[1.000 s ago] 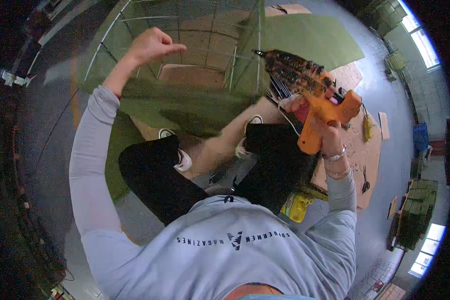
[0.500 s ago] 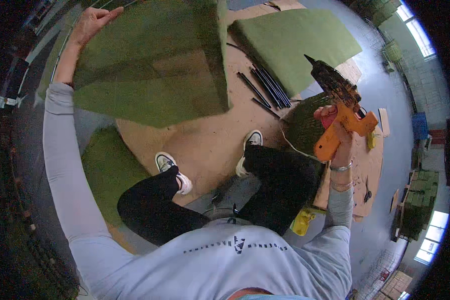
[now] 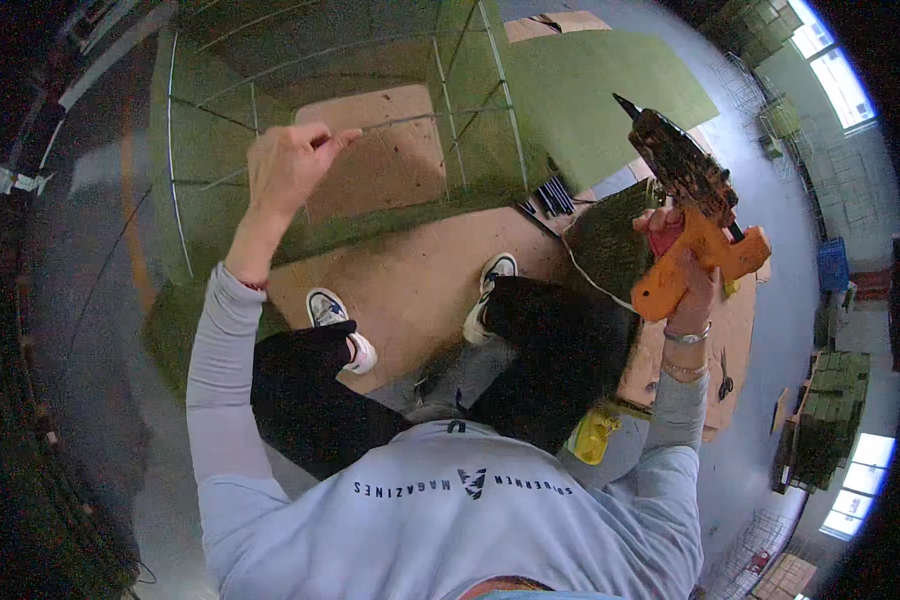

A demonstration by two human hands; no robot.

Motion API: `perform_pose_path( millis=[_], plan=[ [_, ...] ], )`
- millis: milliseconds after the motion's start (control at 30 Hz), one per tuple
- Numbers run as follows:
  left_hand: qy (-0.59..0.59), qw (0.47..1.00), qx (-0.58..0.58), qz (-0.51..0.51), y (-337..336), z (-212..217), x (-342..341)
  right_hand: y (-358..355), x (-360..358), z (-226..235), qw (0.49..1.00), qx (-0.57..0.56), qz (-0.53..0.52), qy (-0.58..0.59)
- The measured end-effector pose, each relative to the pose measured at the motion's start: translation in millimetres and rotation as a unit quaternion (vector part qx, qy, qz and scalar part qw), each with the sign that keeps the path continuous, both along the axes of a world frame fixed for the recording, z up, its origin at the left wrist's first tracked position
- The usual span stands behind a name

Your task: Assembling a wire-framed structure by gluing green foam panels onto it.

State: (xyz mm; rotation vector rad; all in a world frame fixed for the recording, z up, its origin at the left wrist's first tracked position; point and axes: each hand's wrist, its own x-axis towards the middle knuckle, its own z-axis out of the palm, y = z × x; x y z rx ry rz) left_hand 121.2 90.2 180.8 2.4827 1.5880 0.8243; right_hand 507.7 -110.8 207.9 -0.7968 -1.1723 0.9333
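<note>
**One orange glue gun (image 3: 690, 185) held up in the right hand (image 3: 698, 295)**

Head view: the glue gun is at the person's right, out past the right knee. Its dark nozzle points forward and to the left; the long axis of the barrel slants from there back to the right, with the handle running down and to the left. The barrel is heavily crusted in brown-black residue; rear and handle are cleaner orange, with some dark marks. The right hand is closed around the handle.

The left hand (image 3: 288, 170) has its fingers curled in, in front of a metal-rod frame (image 3: 172, 140) with green covering; from this angle, contact with a rod cannot be confirmed. Black sticks (image 3: 553, 197) lie on the cardboard (image 3: 400, 270) ahead.
</note>
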Motion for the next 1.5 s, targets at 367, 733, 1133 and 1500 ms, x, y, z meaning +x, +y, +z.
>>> perform_pose_path(
  millis=[367,733,1133,1500],
  plan=[
    [-0.047,0.986,-0.093,-0.127,-94.4,-8.6,-9.9,-51.8,-62.2,5.2,0.959,-0.193,0.202,-0.056],
    [-0.053,0.973,-0.182,-0.129,-112.9,-13.9,-65.6,-107.1,-131.7,-27.4,0.9,-0.313,0.303,0.0],
    [-0.073,0.989,-0.116,-0.059,-129.5,-13.9,-61.5,-105.7,-194.0,-65.8,0.917,-0.231,0.274,-0.174],
    [-0.067,0.994,-0.073,-0.049,-129.1,-18.5,-54.4,-115.0,-188.2,-67.1,0.928,-0.229,0.224,-0.191]
  ],
)
